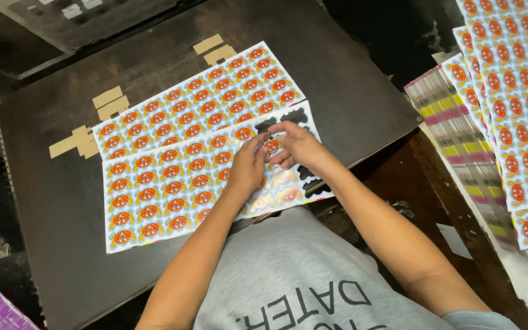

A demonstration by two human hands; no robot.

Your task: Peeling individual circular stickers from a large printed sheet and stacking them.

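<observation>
Where both hands meet at frame centre, one orange sticker (272, 146) is pinched between the left hand (249, 166) and right hand (300, 146) fingers, directly between them, on the lower sheet (154, 195), whose long axis runs lower left to upper right across the bench (349, 85).

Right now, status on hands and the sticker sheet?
Left hand and right hand both pinching one sticker. Near sticker sheet flat on dark board, right end partly stripped. Nothing blocking.

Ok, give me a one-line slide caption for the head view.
Left hand and right hand pinch a die-cut piece at the near printed sheet on a dark board.
</observation>
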